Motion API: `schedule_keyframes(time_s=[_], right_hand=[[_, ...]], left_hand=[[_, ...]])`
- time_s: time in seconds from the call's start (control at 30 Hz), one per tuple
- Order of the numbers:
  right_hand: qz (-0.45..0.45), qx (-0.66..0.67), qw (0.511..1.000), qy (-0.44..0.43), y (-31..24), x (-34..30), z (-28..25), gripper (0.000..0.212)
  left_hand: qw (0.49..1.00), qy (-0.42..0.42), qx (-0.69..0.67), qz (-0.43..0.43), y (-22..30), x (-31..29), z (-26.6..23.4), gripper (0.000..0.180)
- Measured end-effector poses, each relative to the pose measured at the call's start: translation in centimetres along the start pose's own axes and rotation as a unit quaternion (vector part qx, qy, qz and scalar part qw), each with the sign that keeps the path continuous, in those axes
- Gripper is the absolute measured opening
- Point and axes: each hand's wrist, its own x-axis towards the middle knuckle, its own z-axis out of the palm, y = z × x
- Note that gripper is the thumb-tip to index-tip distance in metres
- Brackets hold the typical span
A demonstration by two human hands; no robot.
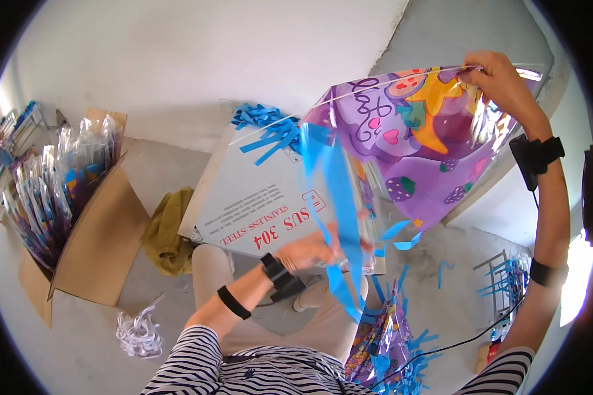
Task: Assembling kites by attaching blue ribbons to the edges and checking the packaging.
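Note:
My right hand (497, 79), raised at the upper right, pinches the top edge of a shiny purple printed plastic sheet (382, 128). Along that edge runs a thin white rod or cord (270, 132), reaching past the sheet to the left. From the sheet's left corner hangs a long, wide blue streamer (333, 178), blurred by movement. My left hand (310, 250) is at the streamer's lower part, over my knees. Its fingers are smeared and partly behind the blue strip, so their grip is unclear.
Before me stands a pale cardboard box (244, 191) with cut blue strips (270, 125) on top. At left are an open carton (99, 230) of bagged sheets, an olive cloth (171, 230) and a white ribbon pile (140, 332). More purple sheets (392, 322) with blue strips lie beside my leg.

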Motion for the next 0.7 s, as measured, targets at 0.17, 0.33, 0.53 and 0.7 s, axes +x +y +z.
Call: schedule_keyframes(time_s=[0.17, 0.33, 0.53, 0.7], right_hand=[[-0.076, -0.069, 0.993, 0.057, 5.0, 0.1, -3.0, 0.011], [0.022, -0.015, 1.000, 0.001, 8.0, -0.4, -3.6, 0.015], [0.060, 0.120, 0.991, 0.005, 6.9, 4.3, 2.4, 0.011], [0.047, 0.128, 0.979, 0.151, 7.4, 13.0, 9.4, 0.026]], left_hand=[[0.973, 0.027, 0.117, -0.196, 2.3, -4.2, 0.5, 0.036], [0.852, 0.408, 0.301, -0.132, 15.9, -12.1, -3.1, 0.029], [0.648, 0.373, 0.646, -0.154, 32.8, -13.6, -2.0, 0.015], [0.432, 0.500, 0.750, 0.031, 48.8, -17.2, -5.7, 0.026]])
